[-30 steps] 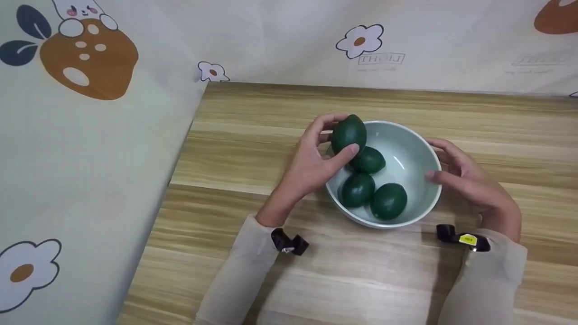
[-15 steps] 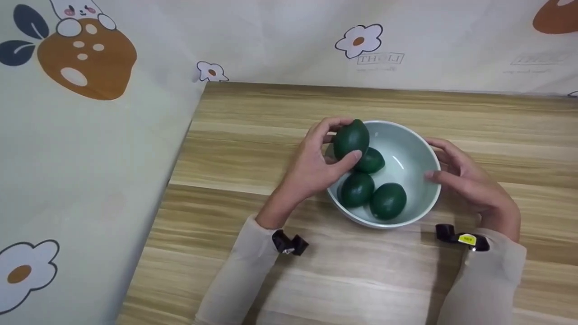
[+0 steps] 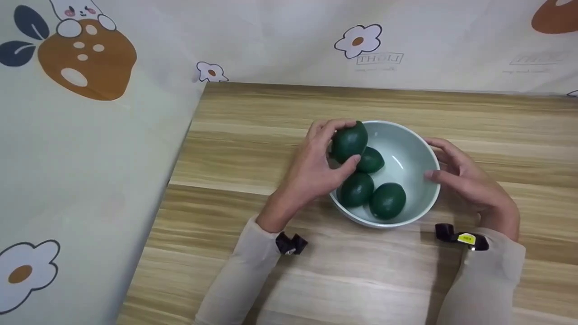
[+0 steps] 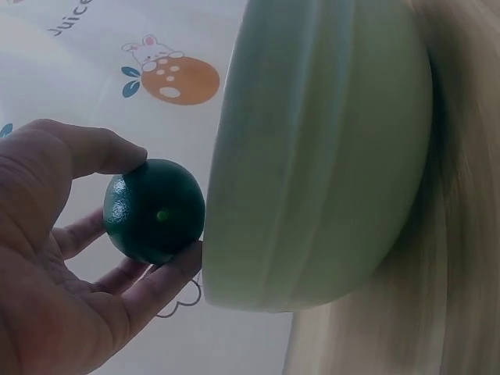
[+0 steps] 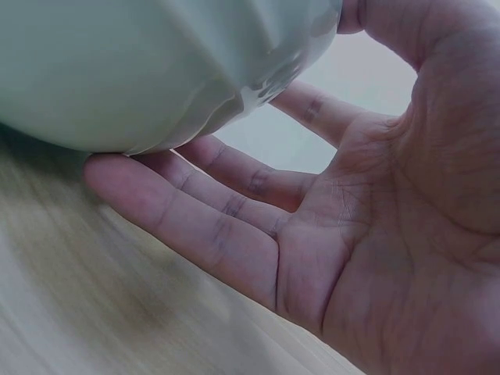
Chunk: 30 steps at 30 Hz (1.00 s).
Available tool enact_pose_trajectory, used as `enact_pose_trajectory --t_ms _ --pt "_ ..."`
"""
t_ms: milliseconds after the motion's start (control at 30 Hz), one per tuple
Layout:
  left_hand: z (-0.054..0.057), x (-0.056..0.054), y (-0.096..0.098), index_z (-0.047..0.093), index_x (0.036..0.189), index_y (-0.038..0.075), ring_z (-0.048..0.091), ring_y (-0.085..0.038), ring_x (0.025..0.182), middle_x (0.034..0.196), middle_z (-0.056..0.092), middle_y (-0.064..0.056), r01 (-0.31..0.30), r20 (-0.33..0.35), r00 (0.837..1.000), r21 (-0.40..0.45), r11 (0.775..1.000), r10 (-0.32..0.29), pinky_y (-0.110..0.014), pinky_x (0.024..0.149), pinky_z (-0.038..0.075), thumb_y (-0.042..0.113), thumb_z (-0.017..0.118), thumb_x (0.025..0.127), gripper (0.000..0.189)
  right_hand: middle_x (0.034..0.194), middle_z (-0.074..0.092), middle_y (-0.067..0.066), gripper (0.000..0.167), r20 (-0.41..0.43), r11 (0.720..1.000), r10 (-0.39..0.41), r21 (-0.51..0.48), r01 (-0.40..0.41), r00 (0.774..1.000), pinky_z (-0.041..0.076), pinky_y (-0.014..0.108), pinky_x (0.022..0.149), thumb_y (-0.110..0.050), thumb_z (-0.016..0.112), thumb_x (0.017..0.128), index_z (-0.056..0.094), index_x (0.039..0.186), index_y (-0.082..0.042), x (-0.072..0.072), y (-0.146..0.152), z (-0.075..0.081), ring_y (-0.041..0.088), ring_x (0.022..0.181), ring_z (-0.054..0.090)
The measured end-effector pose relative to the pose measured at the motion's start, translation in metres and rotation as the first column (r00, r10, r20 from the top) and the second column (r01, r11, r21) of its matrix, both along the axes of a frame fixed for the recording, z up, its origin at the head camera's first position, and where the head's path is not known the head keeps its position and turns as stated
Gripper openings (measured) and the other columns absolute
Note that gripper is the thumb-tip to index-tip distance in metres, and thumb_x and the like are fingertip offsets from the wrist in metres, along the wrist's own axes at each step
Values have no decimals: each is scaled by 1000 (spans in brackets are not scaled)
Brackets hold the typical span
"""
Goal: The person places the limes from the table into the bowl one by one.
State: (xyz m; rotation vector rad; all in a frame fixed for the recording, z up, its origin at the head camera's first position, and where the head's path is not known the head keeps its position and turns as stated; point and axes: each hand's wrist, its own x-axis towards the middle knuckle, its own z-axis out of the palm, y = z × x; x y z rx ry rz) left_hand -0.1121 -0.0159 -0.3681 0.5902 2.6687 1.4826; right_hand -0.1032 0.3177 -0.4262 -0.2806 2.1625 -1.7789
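In the head view a pale green bowl (image 3: 410,155) stands on the wooden table, with several dark green, glossy limes inside, one lime (image 3: 388,201) at the near side. My left hand (image 3: 314,164) holds another lime (image 3: 350,142) between thumb and fingers at the bowl's left rim. In the left wrist view, that lime (image 4: 155,211) is next to the bowl's outer wall (image 4: 328,156). My right hand (image 3: 472,180) holds the bowl's right side, thumb at the rim. The right wrist view has its fingers (image 5: 195,234) reaching under the bowl's curved outer wall (image 5: 133,70).
The wooden table (image 3: 235,149) extends around the bowl, its left edge beside a pale cloth (image 3: 81,171) printed with flowers and an orange fruit. More printed cloth (image 3: 280,40) hangs behind the table. Black straps with small devices sit on both sleeved wrists.
Over the last second my left hand has moved slightly downward with its lime and turned a little, its fingers showing more over the fruit's top. The right hand and bowl stay nearly still.
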Motion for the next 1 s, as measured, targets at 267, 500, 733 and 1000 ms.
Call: enact_pose_trajectory --t_ms 267,500,733,1000 --pt "3 4 0 56 147 21 60 -19 125 140 51 -7 -34 -87 996 -91 995 26 -34 112 52 25 77 95 56 144 61 -7 63 0 999 -8 35 8 1000 60 25 90 -2 61 101 44 159 -17 0 0 1 11 118 67" --pt "6 7 0 56 147 22 59 -20 125 139 51 -7 -42 -131 991 -140 989 24 -34 114 51 25 76 96 55 143 62 -8 64 22 999 -26 30 25 999 60 25 89 -2 63 100 44 159 -19 1 -2 0 10 118 68" --pt "6 7 0 57 147 21 59 -20 125 140 51 -7 -31 -135 991 -157 987 9 -34 114 51 25 75 96 55 141 63 -8 63 22 999 -30 12 30 999 62 26 87 0 63 99 45 158 -19 1 -2 -1 10 115 69" --pt "7 6 -1 57 147 22 59 -21 127 141 51 -8 -48 -127 992 -169 985 26 -35 114 52 26 75 96 54 139 64 -10 62 15 999 -40 14 40 999 62 26 86 1 62 100 47 156 -19 1 -1 -2 8 114 69"
